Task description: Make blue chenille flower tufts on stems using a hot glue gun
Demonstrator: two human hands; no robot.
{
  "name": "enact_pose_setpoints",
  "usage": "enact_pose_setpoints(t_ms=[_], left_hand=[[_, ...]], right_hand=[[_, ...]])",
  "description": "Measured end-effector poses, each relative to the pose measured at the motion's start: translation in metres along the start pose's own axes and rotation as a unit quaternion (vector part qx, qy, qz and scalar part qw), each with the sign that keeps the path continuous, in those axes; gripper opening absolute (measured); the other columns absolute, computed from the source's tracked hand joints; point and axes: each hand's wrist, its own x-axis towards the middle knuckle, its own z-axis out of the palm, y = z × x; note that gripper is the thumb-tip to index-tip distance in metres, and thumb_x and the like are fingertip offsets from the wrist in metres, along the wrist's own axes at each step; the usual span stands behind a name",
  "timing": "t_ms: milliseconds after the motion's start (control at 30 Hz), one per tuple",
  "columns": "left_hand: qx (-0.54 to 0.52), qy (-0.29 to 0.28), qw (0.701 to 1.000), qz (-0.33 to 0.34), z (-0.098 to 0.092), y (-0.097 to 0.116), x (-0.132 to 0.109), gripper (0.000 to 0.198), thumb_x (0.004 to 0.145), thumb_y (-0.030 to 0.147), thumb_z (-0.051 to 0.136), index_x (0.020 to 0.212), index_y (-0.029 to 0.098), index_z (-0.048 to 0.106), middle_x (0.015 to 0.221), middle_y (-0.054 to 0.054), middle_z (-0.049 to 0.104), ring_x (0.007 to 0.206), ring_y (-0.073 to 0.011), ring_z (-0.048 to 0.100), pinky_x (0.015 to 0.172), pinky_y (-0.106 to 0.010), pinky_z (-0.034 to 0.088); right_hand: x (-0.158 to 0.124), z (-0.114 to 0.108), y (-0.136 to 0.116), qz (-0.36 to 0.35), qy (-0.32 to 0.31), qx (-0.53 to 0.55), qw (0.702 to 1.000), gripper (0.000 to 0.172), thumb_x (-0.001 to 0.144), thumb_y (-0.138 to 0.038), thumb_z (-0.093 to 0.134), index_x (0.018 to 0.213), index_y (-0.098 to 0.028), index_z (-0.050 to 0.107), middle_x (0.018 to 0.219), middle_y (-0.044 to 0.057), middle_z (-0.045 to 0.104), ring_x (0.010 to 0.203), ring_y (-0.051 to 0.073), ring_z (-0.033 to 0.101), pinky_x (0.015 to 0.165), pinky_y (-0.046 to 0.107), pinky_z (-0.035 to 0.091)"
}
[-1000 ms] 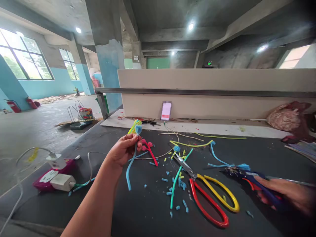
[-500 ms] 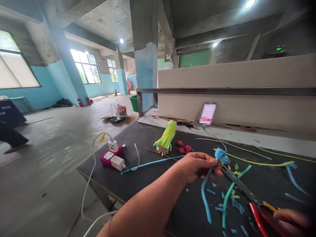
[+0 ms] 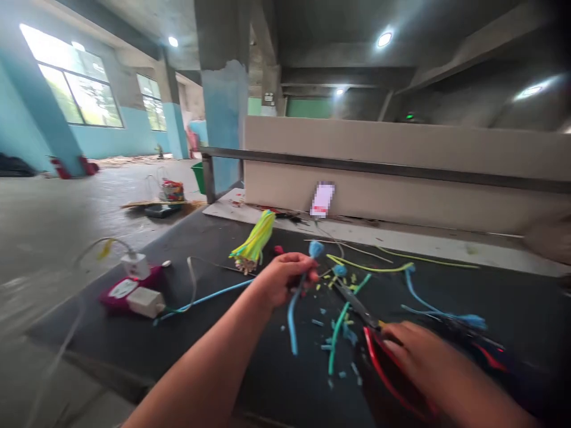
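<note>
My left hand (image 3: 289,276) pinches a blue fuzzy stem (image 3: 292,324) with a rounded blue tuft (image 3: 316,249) at its top. My right hand (image 3: 408,345) is closed round red-handled scissors (image 3: 357,301), whose blades point toward a second small blue tuft (image 3: 339,270) on the black table. Under the blades runs a green stem (image 3: 341,324), with short blue and yellow-green snippets about it. A bundle of yellow-green stems (image 3: 256,238) stands behind my left hand.
A magenta power strip (image 3: 111,296) with white plugs and cables sits on the table's left. A phone (image 3: 322,199) leans against the pale board (image 3: 401,208) at the back. Yellow-green stems (image 3: 383,268) and a blue tufted stem (image 3: 468,321) lie at the right.
The view has swung to the right. The scissor blades have come away from the tuft in my left hand, and my right hand now shows more fully. A separate blue tuft is visible on the table.
</note>
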Motion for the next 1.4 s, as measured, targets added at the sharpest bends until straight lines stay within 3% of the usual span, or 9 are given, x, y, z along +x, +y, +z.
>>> enact_pose_setpoints(t_ms=[133,367,533,733,867,1067,1267,1400], left_hand=[[0.000,-0.010,1.000,-0.009,-0.006,-0.001,0.001,0.022,0.068,0.031,0.070,0.075,0.013,0.059,0.059,0.000,0.061,0.044,-0.0067,0.050,0.040,-0.017,0.035],[0.035,0.017,0.999,-0.025,-0.003,-0.003,-0.001,0.021,0.067,0.029,0.072,0.074,0.012,0.060,0.058,-0.001,0.061,0.044,-0.0066,0.050,0.042,-0.017,0.037],[0.046,0.017,0.998,-0.038,-0.005,-0.004,0.000,0.021,0.068,0.028,0.071,0.073,0.012,0.059,0.059,-0.002,0.061,0.044,-0.0066,0.051,0.037,-0.015,0.030],[0.048,0.023,0.998,-0.031,-0.008,-0.002,0.000,0.019,0.070,0.028,0.069,0.073,0.013,0.057,0.059,0.000,0.060,0.045,-0.0066,0.050,0.039,-0.015,0.032],[0.049,0.025,0.998,-0.020,-0.010,-0.001,0.000,0.020,0.070,0.030,0.069,0.073,0.014,0.057,0.058,0.000,0.059,0.046,-0.0070,0.050,0.040,-0.015,0.033],[0.043,0.020,0.999,-0.019,-0.010,0.000,0.003,0.021,0.069,0.030,0.070,0.072,0.014,0.056,0.057,0.000,0.060,0.044,-0.0066,0.049,0.038,-0.015,0.029],[0.048,0.026,0.998,-0.022,-0.004,-0.003,0.003,0.019,0.070,0.028,0.069,0.071,0.014,0.056,0.057,-0.001,0.060,0.045,-0.0065,0.049,0.040,-0.015,0.030],[0.067,0.032,0.997,-0.027,0.001,-0.006,0.003,0.018,0.072,0.028,0.067,0.071,0.013,0.057,0.057,-0.001,0.060,0.046,-0.0062,0.050,0.044,-0.016,0.033]], right_hand=[[-0.010,-0.007,-0.015,0.038,-0.057,-0.053,0.996,0.021,0.081,-0.022,0.048,0.093,-0.020,0.066,0.100,0.012,0.065,0.096,0.027,0.058,0.084,0.040,0.042],[-0.016,-0.010,-0.026,-0.002,-0.032,-0.001,0.999,0.020,0.085,-0.020,0.042,0.089,-0.020,0.062,0.091,0.008,0.063,0.088,0.023,0.058,0.077,0.035,0.042],[-0.003,-0.016,-0.065,-0.074,-0.020,0.061,0.995,0.022,0.086,-0.016,0.042,0.088,-0.023,0.063,0.090,0.003,0.062,0.087,0.019,0.057,0.076,0.029,0.041],[0.027,0.005,-0.100,-0.119,-0.041,0.037,0.991,0.015,0.081,-0.016,0.051,0.087,-0.022,0.063,0.087,0.003,0.063,0.084,0.019,0.058,0.068,0.027,0.036],[0.040,0.019,-0.101,-0.116,-0.052,0.028,0.991,0.014,0.075,-0.012,0.053,0.081,-0.020,0.062,0.083,0.004,0.064,0.078,0.019,0.059,0.066,0.028,0.032],[0.041,0.024,-0.092,-0.107,-0.031,0.065,0.992,0.017,0.077,-0.007,0.048,0.077,-0.021,0.058,0.075,0.001,0.065,0.073,0.018,0.058,0.069,0.030,0.031],[0.044,-0.003,-0.092,-0.091,0.022,0.155,0.983,0.018,0.078,-0.009,0.044,0.072,-0.021,0.055,0.071,-0.002,0.063,0.068,0.014,0.056,0.061,0.023,0.039],[0.049,-0.027,-0.088,-0.074,0.065,0.213,0.972,0.014,0.079,-0.016,0.048,0.074,-0.021,0.060,0.076,-0.002,0.064,0.071,0.013,0.059,0.066,0.023,0.044]])
